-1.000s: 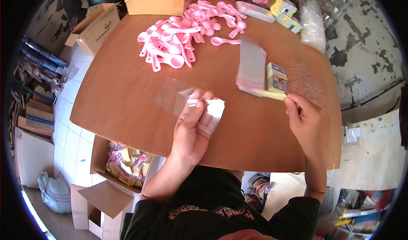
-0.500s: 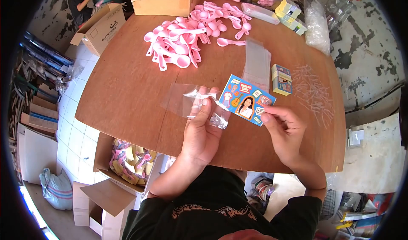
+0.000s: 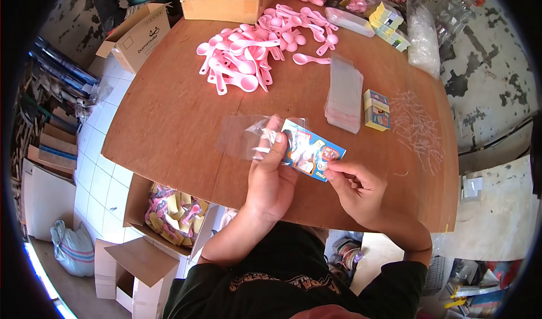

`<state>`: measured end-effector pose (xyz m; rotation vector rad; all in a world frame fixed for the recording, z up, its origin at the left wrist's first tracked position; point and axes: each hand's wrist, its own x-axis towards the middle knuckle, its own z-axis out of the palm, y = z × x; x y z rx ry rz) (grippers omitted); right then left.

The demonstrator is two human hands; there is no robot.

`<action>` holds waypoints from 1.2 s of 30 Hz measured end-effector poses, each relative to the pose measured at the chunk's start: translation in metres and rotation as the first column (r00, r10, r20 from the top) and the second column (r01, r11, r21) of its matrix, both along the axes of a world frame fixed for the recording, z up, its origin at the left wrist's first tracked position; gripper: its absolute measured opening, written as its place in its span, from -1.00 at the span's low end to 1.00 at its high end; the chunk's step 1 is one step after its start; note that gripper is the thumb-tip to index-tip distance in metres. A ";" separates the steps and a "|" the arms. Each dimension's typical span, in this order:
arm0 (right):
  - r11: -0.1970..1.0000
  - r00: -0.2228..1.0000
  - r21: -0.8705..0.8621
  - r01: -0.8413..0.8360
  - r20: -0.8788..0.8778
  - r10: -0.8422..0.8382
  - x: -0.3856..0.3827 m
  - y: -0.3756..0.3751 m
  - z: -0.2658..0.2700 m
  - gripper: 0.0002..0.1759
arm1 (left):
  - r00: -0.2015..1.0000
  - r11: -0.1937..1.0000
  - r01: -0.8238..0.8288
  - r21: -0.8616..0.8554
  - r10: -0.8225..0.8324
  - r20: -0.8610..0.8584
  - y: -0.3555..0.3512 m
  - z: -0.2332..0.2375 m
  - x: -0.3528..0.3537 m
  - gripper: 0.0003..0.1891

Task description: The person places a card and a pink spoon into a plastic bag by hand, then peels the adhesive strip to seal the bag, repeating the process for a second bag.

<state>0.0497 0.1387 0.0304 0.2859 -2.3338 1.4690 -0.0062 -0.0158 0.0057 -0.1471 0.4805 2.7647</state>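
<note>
My left hand [image 3: 272,178] grips a clear plastic bag [image 3: 240,137] between thumb and fingers, above the wooden table. A blue printed card [image 3: 307,152] has its left part at the bag's mouth, under the clear film. My right hand [image 3: 358,192] pinches the card's lower right corner. Beyond the hands lie a stack of clear bags [image 3: 344,93] and a banded stack of cards [image 3: 376,110]. Pink spoons [image 3: 243,59] are heaped farther back on the table.
Thin white strips [image 3: 418,130] are scattered at the right. A cardboard box [image 3: 226,3] stands at the table's back edge. Below the left edge, another box holds packed spoons [image 3: 175,214]. A person [image 3: 110,5] is at the far upper left.
The card has moved left and down, from beside the bag to its mouth, partly under the film. My right hand has moved left with it.
</note>
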 end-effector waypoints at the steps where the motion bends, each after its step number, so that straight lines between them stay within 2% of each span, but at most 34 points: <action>1: 1.000 1.000 0.023 0.020 0.003 -0.020 -0.001 0.000 0.001 -0.86 | 0.999 0.999 0.031 0.018 -0.031 -0.012 0.001 -0.002 0.001 -0.59; 3: 1.000 1.000 0.014 -0.016 0.021 0.016 -0.005 0.000 0.002 -0.85 | 0.998 0.997 0.066 0.035 -0.066 -0.025 0.002 -0.003 0.002 -0.59; 7: 0.998 0.998 -0.017 -0.057 0.006 0.057 -0.004 -0.001 0.006 -0.89 | 1.000 0.998 0.024 0.059 -0.024 -0.008 -0.002 -0.002 -0.004 -0.62; 11: 0.997 0.995 -0.020 -0.075 0.066 0.076 -0.002 0.004 0.009 -0.89 | 0.998 1.000 0.026 -0.018 -0.027 -0.054 -0.003 0.007 -0.003 -0.68; 13: 0.987 0.986 -0.128 -0.100 0.121 0.115 -0.005 0.006 0.012 -0.87 | 0.997 0.998 0.031 -0.047 -0.034 -0.070 -0.002 0.004 -0.001 -0.70; 15: 0.987 0.986 -0.107 -0.120 0.106 0.132 -0.008 0.008 0.012 -0.85 | 0.972 0.976 0.170 -0.137 -0.189 -0.140 -0.003 -0.005 0.000 -0.71; 17: 0.988 0.987 -0.089 -0.128 0.086 0.136 -0.011 0.008 0.010 -0.84 | 0.968 0.973 0.177 -0.151 -0.200 -0.155 0.001 -0.002 0.005 -0.73; 21: 0.989 0.988 -0.113 -0.099 0.110 0.111 -0.013 0.009 0.008 -0.87 | 0.988 0.990 0.123 -0.073 -0.129 -0.087 0.005 0.000 0.006 -0.72; 23: 0.977 0.977 -0.058 -0.204 0.047 0.207 -0.015 0.014 -0.001 -0.76 | 0.994 1.000 0.004 0.004 -0.004 -0.107 0.003 0.000 0.001 -0.69; 24: 0.977 0.977 -0.059 -0.204 0.048 0.206 -0.014 0.012 0.002 -0.76 | 0.995 0.999 -0.040 -0.001 0.040 -0.093 0.003 0.000 0.000 -0.69; 26: 0.866 0.951 -0.465 -0.186 0.135 0.277 -0.011 0.005 0.009 -0.63 | 0.995 0.998 -0.061 0.001 0.061 -0.083 0.002 0.003 -0.001 -0.69; 27: 0.865 0.951 -0.466 -0.185 0.135 0.276 -0.011 0.006 0.010 -0.63 | 0.994 0.997 -0.083 0.003 0.083 -0.073 0.002 0.004 -0.001 -0.70; 29: 0.863 0.920 -0.482 -0.153 0.250 0.303 -0.014 0.012 0.014 -0.54 | 0.995 0.998 -0.059 -0.005 0.058 -0.077 0.002 0.002 -0.001 -0.69; 30: 0.900 0.915 -0.421 -0.118 0.306 0.263 -0.015 0.012 0.020 -0.62 | 0.995 0.999 -0.031 -0.017 0.030 -0.096 0.003 0.001 0.000 -0.69; 35: 0.862 0.929 -0.490 -0.134 0.241 0.281 -0.016 0.019 -0.001 -0.74 | 0.998 0.999 -0.009 -0.036 0.006 -0.068 0.009 0.001 0.004 -0.69; 36: 0.790 0.899 -0.588 -0.173 0.233 0.370 -0.016 0.022 -0.001 -0.76 | 0.997 0.999 -0.016 -0.035 0.013 -0.076 0.008 0.002 0.003 -0.70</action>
